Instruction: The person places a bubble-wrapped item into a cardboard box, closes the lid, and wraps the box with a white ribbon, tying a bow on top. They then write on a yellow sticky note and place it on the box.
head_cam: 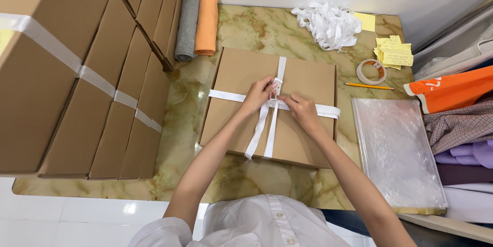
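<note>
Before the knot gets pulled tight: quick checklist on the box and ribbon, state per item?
1. Cardboard box lies flat on the marble table: ok.
2. White ribbon crosses at the lid's middle: ok.
3. Left hand and right hand both pinch ribbon at the crossing: ok.
4. Two loose tails hang free, untangled: ok.
5. Knot already formed: cannot tell, fingers cover it.
6. Ribbon under the box: cannot tell.

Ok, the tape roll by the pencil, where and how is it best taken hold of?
Judging by its pose, pinch the tape roll across its ring wall, one finger in the open centre and one outside, coming straight down from above. It lies flat on the marble table, so the hole faces up. The near side by the pencil looks freer than the far side, beside the yellow notes.
</note>
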